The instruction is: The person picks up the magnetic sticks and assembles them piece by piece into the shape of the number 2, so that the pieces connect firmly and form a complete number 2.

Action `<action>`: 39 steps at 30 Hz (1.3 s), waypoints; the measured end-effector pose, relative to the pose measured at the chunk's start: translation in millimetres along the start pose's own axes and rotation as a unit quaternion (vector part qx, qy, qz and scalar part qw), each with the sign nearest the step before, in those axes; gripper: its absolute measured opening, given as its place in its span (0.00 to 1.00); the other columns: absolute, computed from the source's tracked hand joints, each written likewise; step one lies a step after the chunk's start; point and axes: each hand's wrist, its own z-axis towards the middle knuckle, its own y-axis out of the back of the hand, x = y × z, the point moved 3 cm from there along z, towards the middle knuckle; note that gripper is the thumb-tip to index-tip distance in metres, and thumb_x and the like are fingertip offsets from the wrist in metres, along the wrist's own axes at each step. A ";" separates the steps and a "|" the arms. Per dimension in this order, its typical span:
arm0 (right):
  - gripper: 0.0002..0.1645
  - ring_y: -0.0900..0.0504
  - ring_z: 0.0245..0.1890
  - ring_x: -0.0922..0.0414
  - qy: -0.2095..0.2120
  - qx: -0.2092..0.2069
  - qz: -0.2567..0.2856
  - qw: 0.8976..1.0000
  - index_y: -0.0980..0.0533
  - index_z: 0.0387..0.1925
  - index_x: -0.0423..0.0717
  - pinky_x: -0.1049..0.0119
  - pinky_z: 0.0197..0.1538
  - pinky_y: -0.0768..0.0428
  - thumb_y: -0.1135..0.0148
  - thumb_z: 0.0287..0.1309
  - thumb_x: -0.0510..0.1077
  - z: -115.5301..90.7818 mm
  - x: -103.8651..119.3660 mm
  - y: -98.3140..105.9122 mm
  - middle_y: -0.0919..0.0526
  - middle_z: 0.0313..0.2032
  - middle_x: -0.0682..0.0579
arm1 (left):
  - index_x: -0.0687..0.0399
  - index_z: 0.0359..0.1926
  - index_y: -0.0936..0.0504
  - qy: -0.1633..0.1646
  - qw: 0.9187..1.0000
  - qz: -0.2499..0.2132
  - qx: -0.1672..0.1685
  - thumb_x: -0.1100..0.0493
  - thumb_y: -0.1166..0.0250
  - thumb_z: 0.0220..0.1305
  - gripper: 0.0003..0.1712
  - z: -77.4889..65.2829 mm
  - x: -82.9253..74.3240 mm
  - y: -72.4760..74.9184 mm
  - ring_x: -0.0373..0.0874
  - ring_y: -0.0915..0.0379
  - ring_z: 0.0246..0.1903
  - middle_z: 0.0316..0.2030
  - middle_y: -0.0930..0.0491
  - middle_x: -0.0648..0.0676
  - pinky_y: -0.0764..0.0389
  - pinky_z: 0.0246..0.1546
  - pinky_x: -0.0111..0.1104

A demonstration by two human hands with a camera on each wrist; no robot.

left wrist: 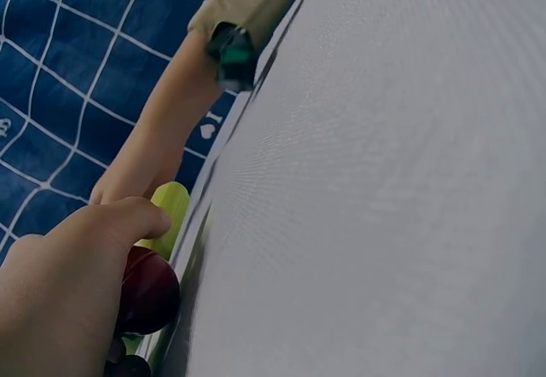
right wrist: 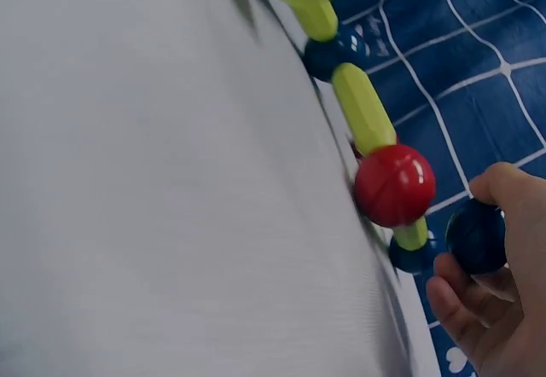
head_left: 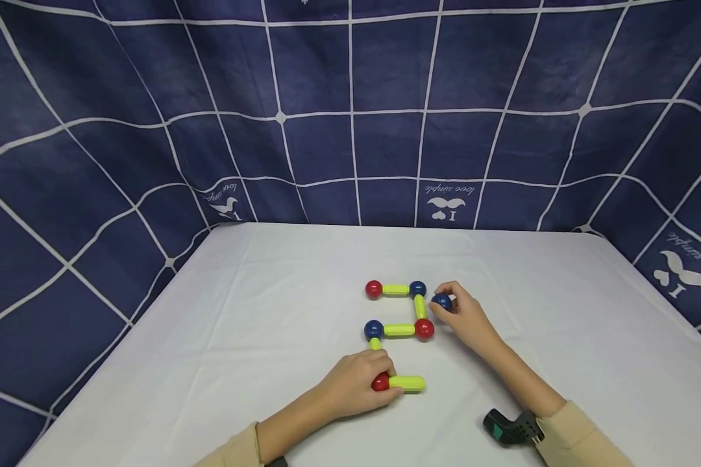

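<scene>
A zigzag of yellow-green rods and red and blue balls lies on the white cloth. At its near end, my left hand (head_left: 357,384) holds a red ball (head_left: 380,381) between thumb and fingers. A rod (head_left: 409,383) points right from that ball with its outer end free. My right hand (head_left: 469,324) pinches a loose blue ball (head_left: 442,301), just right of the chain and apart from it. The right wrist view shows this blue ball (right wrist: 476,237) between thumb and fingertips, near the chain's red corner ball (right wrist: 395,186). My left fingers partly hide the rod above the held red ball.
The chain's far end has a red ball (head_left: 374,289) and a blue ball (head_left: 417,289) joined by a rod. A white cloth (head_left: 269,305) covers the table. Dark blue checked fabric (head_left: 385,149) hangs behind and at the sides. A black device (head_left: 511,428) sits at the right wrist.
</scene>
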 end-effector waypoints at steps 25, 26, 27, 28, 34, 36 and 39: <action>0.14 0.33 0.41 0.60 0.050 0.352 0.081 0.931 0.30 0.48 0.52 0.71 0.41 0.33 0.46 0.60 0.48 -54.4 -1.7 -2.3 0.31 0.45 0.48 | 0.45 0.28 0.22 -0.023 0.999 0.014 -0.025 0.45 0.38 0.54 0.10 0.9 -0.7 -2.5 0.26 0.41 0.22 0.24 0.30 0.39 0.44 0.20 0.14; 0.15 0.34 0.42 0.59 0.040 0.355 0.076 0.931 0.30 0.48 0.53 0.71 0.40 0.35 0.45 0.59 0.48 -54.3 -2.0 -1.1 0.31 0.45 0.48 | 0.45 0.28 0.22 -0.023 0.999 0.014 -0.024 0.45 0.39 0.55 0.10 1.2 -0.8 -2.5 0.26 0.41 0.22 0.24 0.30 0.39 0.44 0.20 0.14; 0.16 0.33 0.41 0.59 0.029 0.360 0.072 0.930 0.30 0.48 0.53 0.71 0.39 0.35 0.44 0.58 0.48 -54.2 -2.5 -0.6 0.31 0.44 0.49 | 0.45 0.28 0.22 -0.022 0.999 0.013 -0.021 0.45 0.39 0.55 0.11 1.4 -0.9 -2.5 0.26 0.41 0.23 0.24 0.30 0.39 0.44 0.20 0.14; 0.16 0.33 0.39 0.59 0.023 0.365 0.071 0.928 0.29 0.48 0.53 0.71 0.37 0.35 0.43 0.58 0.48 -54.2 -3.0 -0.3 0.30 0.42 0.49 | 0.45 0.28 0.22 -0.021 1.000 0.013 -0.019 0.45 0.39 0.55 0.11 1.7 -1.0 -2.4 0.26 0.40 0.23 0.24 0.30 0.39 0.44 0.20 0.14; 0.14 0.31 0.38 0.61 0.029 0.395 0.095 0.913 0.27 0.44 0.47 0.72 0.39 0.31 0.42 0.56 0.46 -55.3 -3.0 -1.3 0.27 0.41 0.48 | 0.45 0.31 0.22 -0.019 1.000 0.010 -0.003 0.45 0.41 0.58 0.11 2.2 -1.0 -1.5 0.27 0.40 0.23 0.25 0.30 0.40 0.43 0.20 0.15; 0.14 0.30 0.40 0.61 0.033 0.404 0.106 0.908 0.27 0.44 0.46 0.73 0.41 0.29 0.41 0.55 0.45 -56.0 -2.1 -1.6 0.26 0.43 0.47 | 0.45 0.32 0.22 -0.018 1.000 0.006 0.000 0.45 0.41 0.58 0.11 1.8 -0.8 -0.9 0.27 0.40 0.23 0.25 0.30 0.40 0.42 0.20 0.16; 0.16 0.30 0.40 0.62 0.036 0.414 0.116 0.902 0.28 0.45 0.45 0.74 0.41 0.29 0.39 0.54 0.43 -56.8 -0.6 -2.4 0.26 0.43 0.47 | 0.45 0.33 0.22 -0.016 1.000 0.002 0.003 0.45 0.41 0.59 0.11 1.7 -0.3 -0.3 0.27 0.40 0.23 0.25 0.30 0.40 0.42 0.20 0.16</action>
